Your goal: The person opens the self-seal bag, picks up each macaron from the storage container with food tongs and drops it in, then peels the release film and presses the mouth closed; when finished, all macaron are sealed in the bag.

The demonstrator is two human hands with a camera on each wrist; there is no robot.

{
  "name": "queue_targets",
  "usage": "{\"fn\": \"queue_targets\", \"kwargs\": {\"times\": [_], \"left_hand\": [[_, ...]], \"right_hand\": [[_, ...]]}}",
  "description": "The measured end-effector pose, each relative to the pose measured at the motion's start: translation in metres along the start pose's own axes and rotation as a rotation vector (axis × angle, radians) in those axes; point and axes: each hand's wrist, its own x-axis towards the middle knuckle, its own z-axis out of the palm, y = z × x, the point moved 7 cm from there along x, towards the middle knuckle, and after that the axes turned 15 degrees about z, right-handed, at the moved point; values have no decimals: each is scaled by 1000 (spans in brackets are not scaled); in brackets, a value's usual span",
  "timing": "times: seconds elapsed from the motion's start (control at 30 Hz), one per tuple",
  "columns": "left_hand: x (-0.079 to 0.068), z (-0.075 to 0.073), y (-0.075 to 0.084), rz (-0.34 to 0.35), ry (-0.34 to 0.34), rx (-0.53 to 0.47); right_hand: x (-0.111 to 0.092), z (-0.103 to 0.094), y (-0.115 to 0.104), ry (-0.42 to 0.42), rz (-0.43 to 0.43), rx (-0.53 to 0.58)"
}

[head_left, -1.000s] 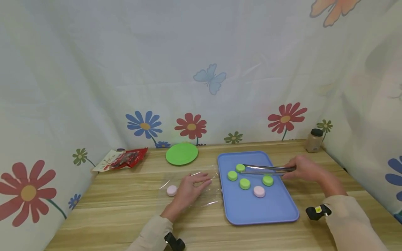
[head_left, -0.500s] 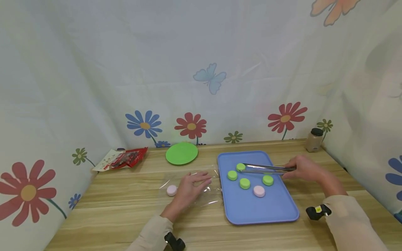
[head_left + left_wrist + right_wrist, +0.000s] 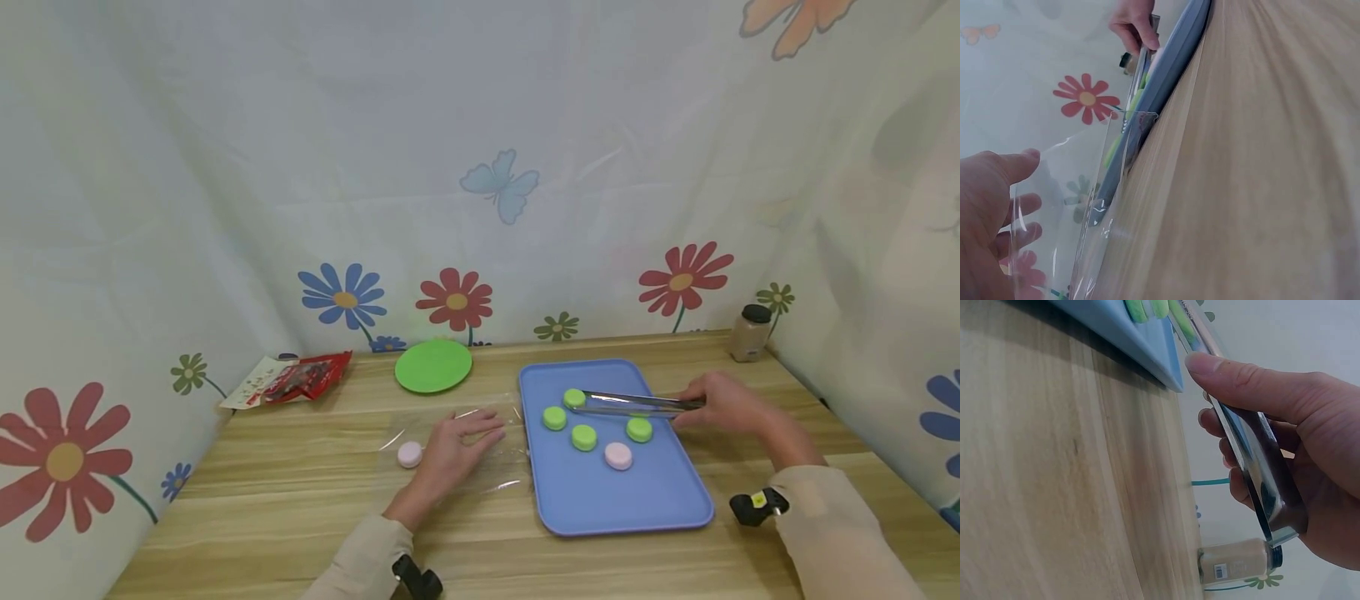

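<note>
My right hand (image 3: 723,404) grips a pair of metal tongs (image 3: 630,403) over the blue tray (image 3: 622,508). Their tips are right at a green macaron (image 3: 574,398), the farthest one on the tray. Several more green macarons and a pink macaron (image 3: 618,456) lie nearby. To the tray's left, my left hand (image 3: 450,450) is at a clear plastic bag (image 3: 502,475), fingers loosely extended. In the left wrist view, its fingers (image 3: 1025,237) show through the film, with the thumb apart above them. Another pink macaron (image 3: 409,454) sits within the bag's outline, beside that hand.
A green plate (image 3: 433,367) lies at the back of the wooden table (image 3: 300,517). Left of it is a red and white packet (image 3: 300,381). A jar with a black lid (image 3: 750,333) stands at the back right corner. A flowered curtain (image 3: 450,208) closes off the back and sides.
</note>
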Motion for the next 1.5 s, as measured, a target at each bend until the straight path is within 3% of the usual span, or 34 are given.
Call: {"fn": "queue_targets", "kwargs": {"times": [0.93,1.2,1.5], "left_hand": [[0,1,0,14,2,-20],[1,1,-3,36,32,2],[0,0,-2,29,36,-5]], "right_hand": [[-3,3,-6,7,-5,36],[-7,-8,-32,10,-71,35],[-14,-9,-63,-7,-72,-26]]}}
